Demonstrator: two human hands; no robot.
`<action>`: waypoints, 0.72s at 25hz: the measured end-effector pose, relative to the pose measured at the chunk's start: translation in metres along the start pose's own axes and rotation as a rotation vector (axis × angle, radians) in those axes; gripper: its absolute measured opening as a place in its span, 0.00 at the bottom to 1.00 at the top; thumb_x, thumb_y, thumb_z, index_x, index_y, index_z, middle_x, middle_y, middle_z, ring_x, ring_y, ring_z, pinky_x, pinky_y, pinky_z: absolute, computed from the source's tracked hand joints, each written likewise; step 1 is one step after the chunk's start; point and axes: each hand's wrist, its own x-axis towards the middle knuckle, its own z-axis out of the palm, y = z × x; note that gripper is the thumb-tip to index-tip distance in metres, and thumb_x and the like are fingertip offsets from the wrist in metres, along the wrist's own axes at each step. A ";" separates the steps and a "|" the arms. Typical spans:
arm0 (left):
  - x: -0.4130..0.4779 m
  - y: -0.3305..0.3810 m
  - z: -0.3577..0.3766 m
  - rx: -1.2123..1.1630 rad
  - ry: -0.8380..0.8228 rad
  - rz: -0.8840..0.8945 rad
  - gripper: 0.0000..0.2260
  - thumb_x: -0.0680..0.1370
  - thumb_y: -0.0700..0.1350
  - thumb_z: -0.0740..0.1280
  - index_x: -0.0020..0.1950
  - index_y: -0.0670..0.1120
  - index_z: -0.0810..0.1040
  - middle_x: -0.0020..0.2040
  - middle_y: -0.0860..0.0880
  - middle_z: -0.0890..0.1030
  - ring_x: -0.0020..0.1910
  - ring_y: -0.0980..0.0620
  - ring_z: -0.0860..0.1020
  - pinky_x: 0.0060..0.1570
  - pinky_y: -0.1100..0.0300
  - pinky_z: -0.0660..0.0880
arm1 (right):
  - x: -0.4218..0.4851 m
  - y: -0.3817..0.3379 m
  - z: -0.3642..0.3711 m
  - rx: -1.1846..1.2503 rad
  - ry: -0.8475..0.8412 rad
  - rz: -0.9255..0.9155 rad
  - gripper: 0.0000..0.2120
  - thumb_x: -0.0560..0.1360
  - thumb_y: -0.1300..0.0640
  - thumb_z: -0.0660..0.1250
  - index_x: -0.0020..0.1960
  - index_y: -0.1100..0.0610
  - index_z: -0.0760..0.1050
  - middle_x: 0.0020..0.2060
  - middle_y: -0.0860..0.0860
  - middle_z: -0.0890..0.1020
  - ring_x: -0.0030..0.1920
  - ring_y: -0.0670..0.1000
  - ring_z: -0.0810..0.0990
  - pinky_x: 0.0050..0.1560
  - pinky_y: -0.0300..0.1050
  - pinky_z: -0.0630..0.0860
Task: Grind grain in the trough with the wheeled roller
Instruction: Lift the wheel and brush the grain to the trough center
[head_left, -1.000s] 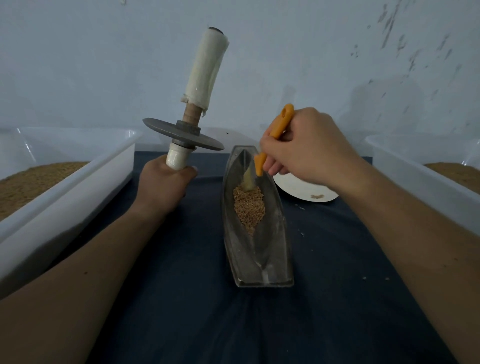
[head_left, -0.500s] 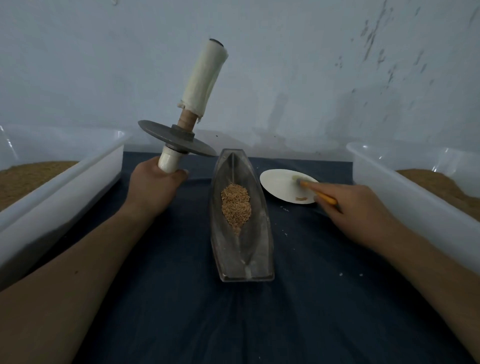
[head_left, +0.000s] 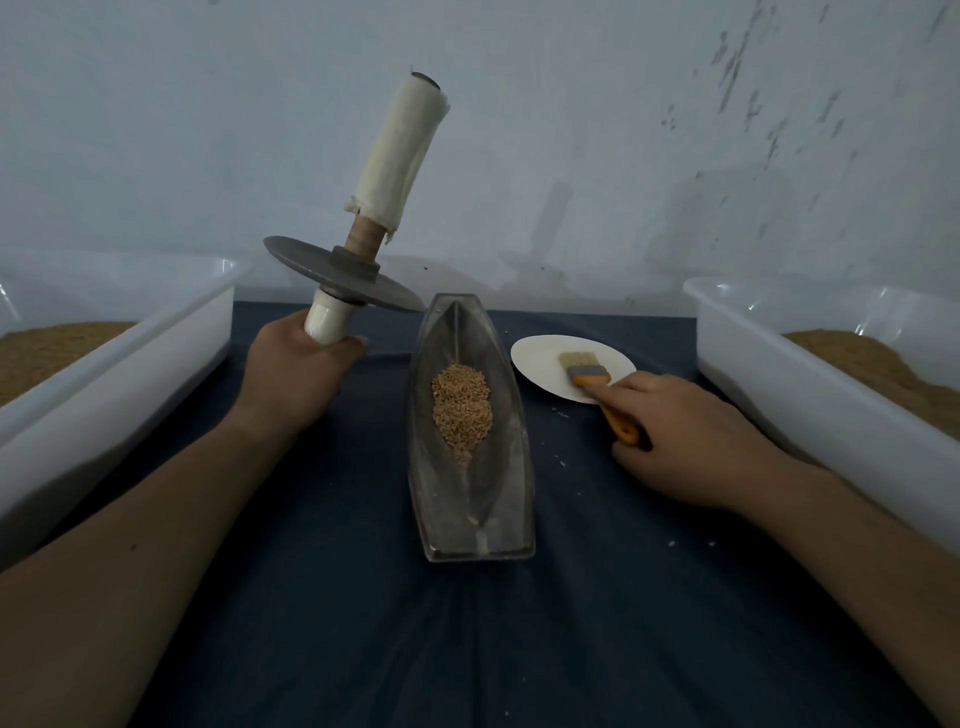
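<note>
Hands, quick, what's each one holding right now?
Left hand: closed, gripping the white handle of the grey metal wheeled roller.
Right hand: closed, pinching the orange-handled flat brush.

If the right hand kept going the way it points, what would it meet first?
Probably the plate: the right hand points forward-left along the brush, whose bristles lie on it. Depth is unclear.

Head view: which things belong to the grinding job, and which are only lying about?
Job:
roller, gripped by the left hand
trough
grain in the trough

Lying about:
brush, bristles on the plate, handle in the right hand
left tub
right tub
</note>
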 end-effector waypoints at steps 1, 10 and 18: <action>0.000 0.000 0.000 -0.009 0.001 -0.005 0.13 0.68 0.55 0.74 0.38 0.49 0.75 0.27 0.51 0.77 0.25 0.55 0.74 0.27 0.57 0.72 | 0.000 -0.001 -0.001 0.003 -0.029 0.012 0.34 0.73 0.49 0.63 0.77 0.36 0.59 0.60 0.39 0.71 0.56 0.46 0.71 0.51 0.48 0.77; -0.010 0.011 -0.003 0.266 0.118 0.098 0.06 0.68 0.52 0.70 0.37 0.52 0.76 0.33 0.54 0.79 0.35 0.52 0.78 0.33 0.57 0.73 | -0.016 -0.018 -0.049 0.262 0.406 0.087 0.48 0.70 0.70 0.66 0.80 0.40 0.50 0.70 0.46 0.63 0.66 0.52 0.66 0.57 0.46 0.71; -0.030 0.070 0.000 0.870 0.043 0.671 0.08 0.67 0.56 0.64 0.37 0.53 0.74 0.30 0.54 0.75 0.29 0.46 0.74 0.29 0.60 0.64 | 0.031 -0.101 -0.100 -0.208 0.296 -0.070 0.50 0.70 0.56 0.74 0.80 0.46 0.45 0.77 0.55 0.62 0.78 0.58 0.56 0.77 0.64 0.50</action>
